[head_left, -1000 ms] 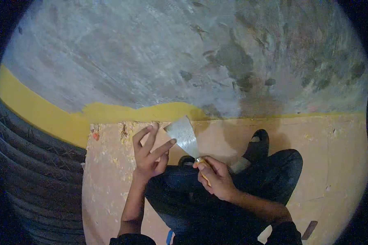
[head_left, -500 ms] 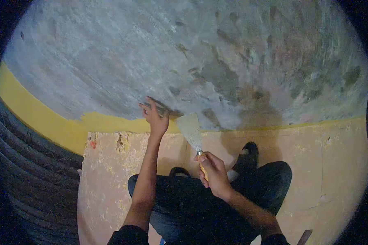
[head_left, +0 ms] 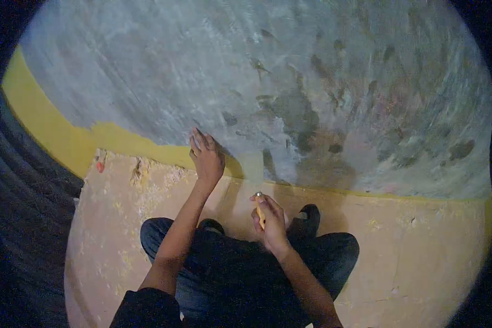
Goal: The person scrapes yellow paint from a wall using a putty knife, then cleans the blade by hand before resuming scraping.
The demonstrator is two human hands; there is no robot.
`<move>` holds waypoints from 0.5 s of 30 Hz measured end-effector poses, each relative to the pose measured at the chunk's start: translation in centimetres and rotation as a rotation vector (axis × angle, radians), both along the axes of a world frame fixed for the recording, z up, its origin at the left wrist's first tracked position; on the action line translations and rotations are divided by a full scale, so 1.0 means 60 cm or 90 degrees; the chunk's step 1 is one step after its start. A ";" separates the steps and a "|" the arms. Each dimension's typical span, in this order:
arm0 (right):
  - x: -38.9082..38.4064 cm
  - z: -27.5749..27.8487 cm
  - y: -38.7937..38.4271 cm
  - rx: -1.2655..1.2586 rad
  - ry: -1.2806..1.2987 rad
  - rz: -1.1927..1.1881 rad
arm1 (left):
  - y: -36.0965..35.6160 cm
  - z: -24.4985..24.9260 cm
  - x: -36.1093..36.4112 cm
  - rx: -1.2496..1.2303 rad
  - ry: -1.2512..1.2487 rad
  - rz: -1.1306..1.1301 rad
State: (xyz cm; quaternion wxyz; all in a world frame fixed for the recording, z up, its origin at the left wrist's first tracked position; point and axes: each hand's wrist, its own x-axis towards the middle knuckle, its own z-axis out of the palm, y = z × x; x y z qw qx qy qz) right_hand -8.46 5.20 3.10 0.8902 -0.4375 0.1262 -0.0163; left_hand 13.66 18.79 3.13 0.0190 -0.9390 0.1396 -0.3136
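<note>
My right hand (head_left: 273, 221) is closed around the yellow handle of a putty knife (head_left: 252, 168). Its wide, pale blade points away from me, against the lower part of the wall, and its outline blends into the yellow strip. To the left of the blade, my left hand (head_left: 206, 159) has its fingers stretched out at the grey wall (head_left: 164, 71), holding nothing; whether every fingertip touches cannot be made out. Dark blotches mark the wall above the blade.
A yellow painted band (head_left: 49, 126) runs along the wall's lower edge. Below lies a pinkish, flaking floor surface (head_left: 410, 262) with my crossed legs over it. Dark ridged material (head_left: 27, 218) borders the left side. A small red spot (head_left: 100, 167) shows near the corner.
The view has shifted and tilted. The putty knife's blade has turned more upright and sits nearer the yellow strip. My left hand's fingers lie flatter toward the wall.
</note>
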 end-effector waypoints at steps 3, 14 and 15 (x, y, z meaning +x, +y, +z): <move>0.018 -0.030 0.003 -0.094 -0.019 -0.072 | 0.006 -0.002 -0.049 -0.035 0.128 -0.023; 0.047 -0.176 -0.028 -0.762 -0.103 -0.304 | -0.060 -0.089 -0.229 -0.770 -0.014 -0.342; 0.046 -0.168 -0.037 -0.788 -0.107 -0.287 | -0.059 -0.071 -0.236 -0.701 0.080 -0.355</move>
